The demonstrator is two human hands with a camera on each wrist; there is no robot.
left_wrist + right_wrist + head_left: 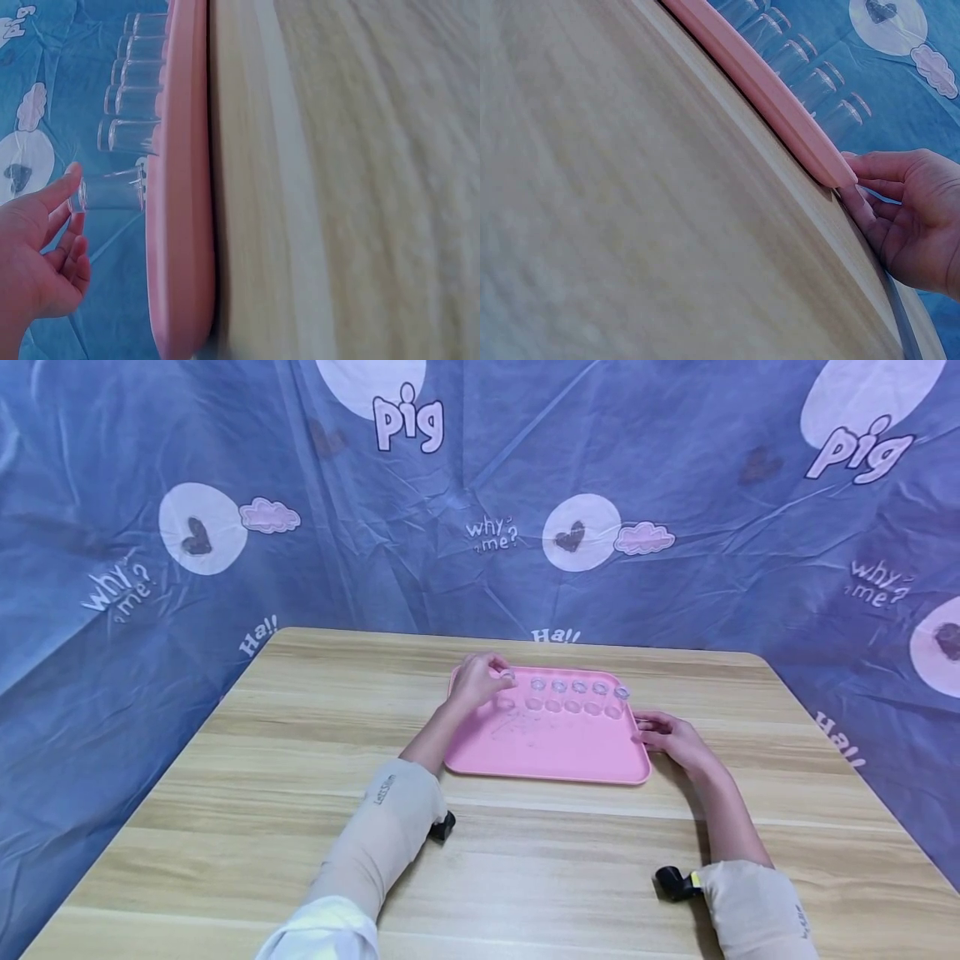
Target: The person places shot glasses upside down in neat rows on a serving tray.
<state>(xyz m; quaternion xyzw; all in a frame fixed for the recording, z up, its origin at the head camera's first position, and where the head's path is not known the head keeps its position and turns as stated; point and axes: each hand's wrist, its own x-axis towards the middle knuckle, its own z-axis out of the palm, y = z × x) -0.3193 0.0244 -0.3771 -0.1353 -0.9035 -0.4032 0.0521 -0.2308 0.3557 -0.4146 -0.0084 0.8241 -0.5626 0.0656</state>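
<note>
My left hand [483, 681] pinches a small clear glass [112, 190] near its upper rim, between thumb and fingers. The glass stands nearly upright at the left end of a row, its base right at the pink tray [547, 760]. Several matching clear glasses [135, 135] stand upright in line along the tray's far side, with a gap between them and the held one. At the tray's right edge, my right hand [919, 214] holds the rim with thumb and fingertips, its other fingers loosely bent.
The tray lies flat on a light wooden table [247, 760], towards its far side. Behind the table hangs a blue cloth [420, 552] with printed words and hearts. Black wrist cameras [675, 883] stick out from the beige sleeves [757, 906].
</note>
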